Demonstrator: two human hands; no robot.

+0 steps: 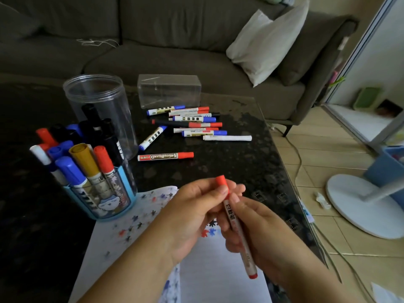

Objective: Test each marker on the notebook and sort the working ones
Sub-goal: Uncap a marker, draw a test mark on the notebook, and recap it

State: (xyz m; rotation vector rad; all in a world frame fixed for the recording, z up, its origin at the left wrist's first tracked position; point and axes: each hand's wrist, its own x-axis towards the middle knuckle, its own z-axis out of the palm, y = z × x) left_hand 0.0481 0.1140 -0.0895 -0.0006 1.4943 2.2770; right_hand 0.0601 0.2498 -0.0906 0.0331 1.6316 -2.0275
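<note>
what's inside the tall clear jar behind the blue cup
The clear jar holds a few black-capped markers standing upright. Their lower parts are hidden behind the markers in the blue cup, so I cannot count them.

grey sofa (153, 51) | pale cushion (269, 40) | tiled floor (317, 162) | possibly sliding door (371, 68)

Grey fabric sofa (153, 47) beyond fingers, across far side of frame. White cushion (265, 40) propped on sofa, up and right of fingers. Loose white thread (96, 42) on seat, far upper left. Round white fan base (360, 204) on tan tiled floor (317, 162), right of fingers. Grey cable (299, 162) trails over tiles.
</note>
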